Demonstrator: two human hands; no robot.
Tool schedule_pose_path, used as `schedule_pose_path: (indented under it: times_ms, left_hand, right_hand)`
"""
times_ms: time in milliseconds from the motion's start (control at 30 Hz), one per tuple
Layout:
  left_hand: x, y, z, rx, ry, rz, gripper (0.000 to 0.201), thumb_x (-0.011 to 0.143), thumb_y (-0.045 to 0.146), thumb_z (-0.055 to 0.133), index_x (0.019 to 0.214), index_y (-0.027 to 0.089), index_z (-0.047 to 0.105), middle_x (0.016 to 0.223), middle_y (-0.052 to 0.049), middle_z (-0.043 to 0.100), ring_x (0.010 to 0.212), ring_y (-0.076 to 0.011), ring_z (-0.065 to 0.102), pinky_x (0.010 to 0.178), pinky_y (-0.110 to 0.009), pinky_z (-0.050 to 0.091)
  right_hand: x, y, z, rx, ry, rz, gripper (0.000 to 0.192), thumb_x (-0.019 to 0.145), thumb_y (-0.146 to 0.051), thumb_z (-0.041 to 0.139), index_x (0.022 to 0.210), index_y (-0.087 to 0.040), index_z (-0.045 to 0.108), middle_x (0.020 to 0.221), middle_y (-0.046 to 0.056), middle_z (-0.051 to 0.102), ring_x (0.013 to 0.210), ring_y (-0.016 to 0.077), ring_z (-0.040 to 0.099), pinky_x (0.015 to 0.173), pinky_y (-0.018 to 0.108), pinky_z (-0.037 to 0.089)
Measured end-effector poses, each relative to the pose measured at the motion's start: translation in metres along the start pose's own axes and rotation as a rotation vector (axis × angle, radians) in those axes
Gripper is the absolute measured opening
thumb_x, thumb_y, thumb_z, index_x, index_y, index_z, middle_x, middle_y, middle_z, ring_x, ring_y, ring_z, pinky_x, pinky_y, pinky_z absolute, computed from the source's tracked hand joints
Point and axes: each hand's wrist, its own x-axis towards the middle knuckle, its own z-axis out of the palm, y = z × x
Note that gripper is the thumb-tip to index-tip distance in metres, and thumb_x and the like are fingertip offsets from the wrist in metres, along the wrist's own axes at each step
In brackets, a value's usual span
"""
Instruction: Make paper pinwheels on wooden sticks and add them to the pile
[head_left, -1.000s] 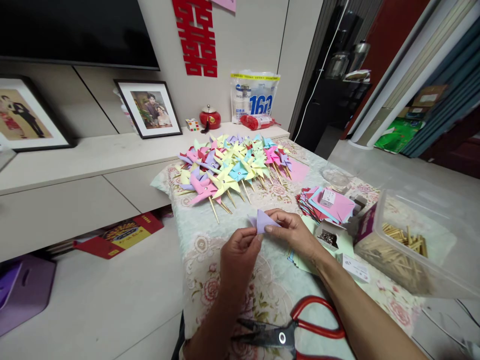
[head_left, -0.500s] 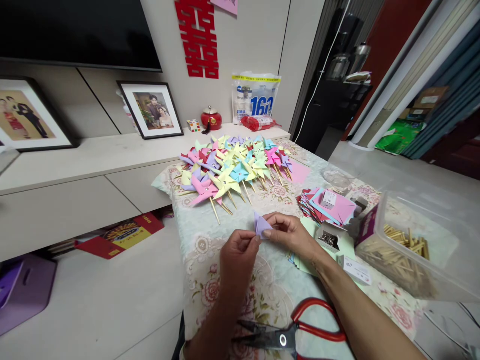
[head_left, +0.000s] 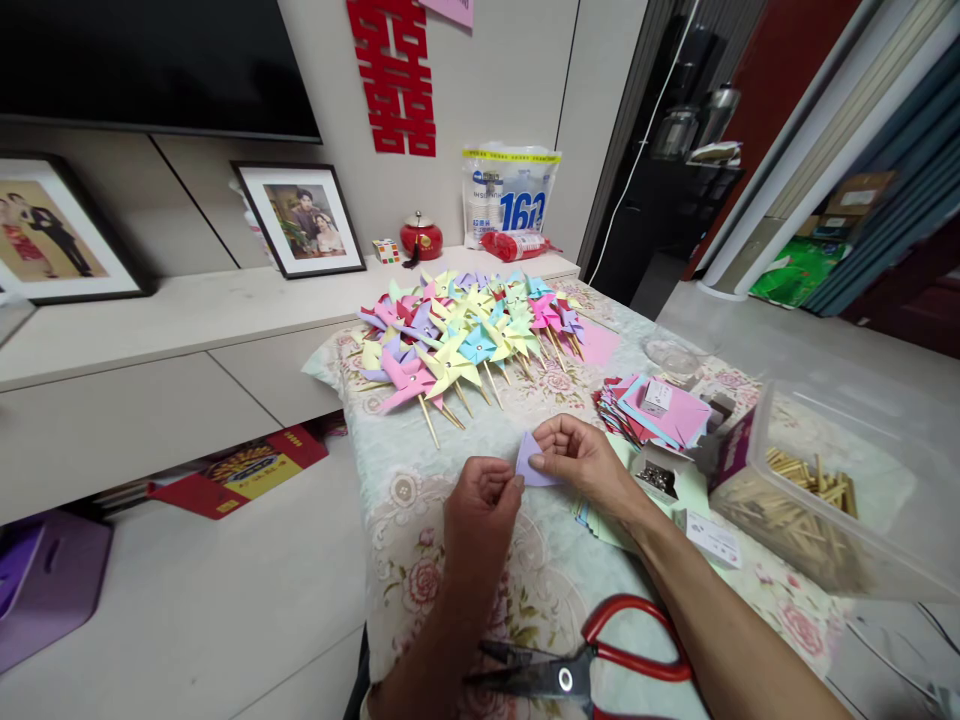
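A folded piece of purple paper [head_left: 534,466] is held above the flowered tablecloth. My right hand [head_left: 574,455] pinches it from the right, thumb on its near face. My left hand [head_left: 484,495] is closed at the paper's left edge, thumb and forefinger at its corner. Red-handled scissors [head_left: 585,670] lie between my forearms. Beyond my hands lie many paper pinwheels [head_left: 450,365] on sticks, in pink, yellow, blue and purple. To the right of my right hand stands an open small box [head_left: 658,478] of metal pins.
Cut paper squares [head_left: 686,415] with a small box on top lie at the right. A clear plastic bin [head_left: 795,540] of wooden sticks stands at the right edge. Behind is a white cabinet [head_left: 180,320] with a framed photo [head_left: 304,220] and a red jar [head_left: 421,240].
The purple paper has moved slightly right and turned, now showing a wider face. My right hand has shifted up a little, and my left hand has moved slightly right.
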Motion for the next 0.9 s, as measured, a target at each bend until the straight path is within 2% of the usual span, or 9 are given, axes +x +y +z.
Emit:
schedule_pose_path:
  times_ms: [100, 200, 300, 400, 500, 700, 800, 900]
  left_hand:
    - [0.0000, 0.0011, 0.0015, 0.045, 0.011, 0.034, 0.022, 0.075, 0.025, 0.070, 0.093, 0.021, 0.059, 0.076, -0.001, 0.071, 0.066, -0.0158, 0.066, 0.065, -0.027, 0.050]
    - [-0.0013, 0.0023, 0.0033, 0.102, 0.018, 0.088, 0.025, 0.075, 0.022, 0.068, 0.097, 0.021, 0.059, 0.072, 0.000, 0.070, 0.063, -0.0155, 0.064, 0.064, -0.027, 0.049]
    - [-0.0030, 0.0029, 0.0045, 0.117, 0.003, 0.105, 0.024, 0.075, 0.023, 0.068, 0.097, 0.021, 0.060, 0.073, 0.000, 0.070, 0.063, -0.0160, 0.063, 0.063, -0.027, 0.048]
    - [-0.0037, 0.0020, 0.0041, 0.134, -0.053, 0.051, 0.015, 0.077, 0.030, 0.068, 0.087, 0.020, 0.064, 0.069, -0.001, 0.067, 0.059, -0.0153, 0.059, 0.058, -0.026, 0.045]
    - [-0.0031, 0.0010, 0.0022, 0.095, -0.105, 0.004, 0.018, 0.080, 0.037, 0.067, 0.076, 0.020, 0.064, 0.060, 0.002, 0.060, 0.055, -0.0129, 0.051, 0.053, -0.024, 0.039]
    - [-0.0036, 0.0034, -0.0011, 0.122, -0.068, 0.088, 0.016, 0.078, 0.032, 0.068, 0.069, 0.019, 0.063, 0.060, 0.003, 0.056, 0.056, -0.0115, 0.049, 0.056, -0.023, 0.038]
    - [-0.0036, 0.0031, -0.0004, 0.107, -0.050, 0.042, 0.017, 0.077, 0.032, 0.068, 0.069, 0.019, 0.062, 0.057, 0.004, 0.057, 0.053, -0.0111, 0.049, 0.054, -0.023, 0.038]
    - [-0.0021, 0.0028, 0.0003, 0.009, -0.021, -0.016, 0.016, 0.076, 0.032, 0.069, 0.071, 0.019, 0.061, 0.057, 0.004, 0.060, 0.053, -0.0111, 0.051, 0.053, -0.022, 0.039]
  right_hand:
    - [-0.0002, -0.0010, 0.0006, 0.013, -0.039, -0.002, 0.064, 0.060, -0.026, 0.087, 0.118, -0.018, 0.060, 0.079, -0.004, 0.064, 0.065, 0.0098, 0.058, 0.063, 0.025, 0.043]
    - [-0.0017, -0.0025, 0.0018, 0.001, -0.098, 0.002, 0.072, 0.062, -0.022, 0.085, 0.128, -0.017, 0.055, 0.074, -0.006, 0.063, 0.067, 0.0104, 0.059, 0.065, 0.026, 0.043]
    - [-0.0029, -0.0029, 0.0023, 0.000, -0.120, -0.002, 0.069, 0.064, -0.021, 0.083, 0.128, -0.017, 0.057, 0.073, -0.006, 0.063, 0.066, 0.0103, 0.059, 0.066, 0.026, 0.043]
    - [-0.0031, -0.0024, 0.0016, 0.021, -0.096, -0.021, 0.068, 0.065, -0.022, 0.083, 0.128, -0.018, 0.058, 0.074, -0.005, 0.063, 0.066, 0.0105, 0.059, 0.066, 0.026, 0.043]
    - [-0.0033, -0.0018, 0.0009, 0.036, -0.069, -0.033, 0.065, 0.066, -0.024, 0.083, 0.127, -0.019, 0.061, 0.072, -0.006, 0.061, 0.064, 0.0098, 0.056, 0.064, 0.025, 0.041]
    - [-0.0038, -0.0023, -0.0001, 0.018, -0.090, -0.052, 0.059, 0.066, -0.024, 0.083, 0.122, -0.020, 0.064, 0.075, -0.004, 0.061, 0.065, 0.0103, 0.055, 0.062, 0.025, 0.041]
    - [-0.0038, -0.0034, -0.0013, -0.013, -0.070, -0.049, 0.058, 0.067, -0.024, 0.082, 0.122, -0.020, 0.065, 0.069, -0.006, 0.058, 0.061, 0.0097, 0.053, 0.060, 0.025, 0.040]
    - [-0.0036, -0.0044, -0.0015, -0.018, -0.076, -0.043, 0.058, 0.065, -0.023, 0.083, 0.120, -0.020, 0.066, 0.072, -0.005, 0.061, 0.063, 0.0103, 0.055, 0.062, 0.025, 0.042]
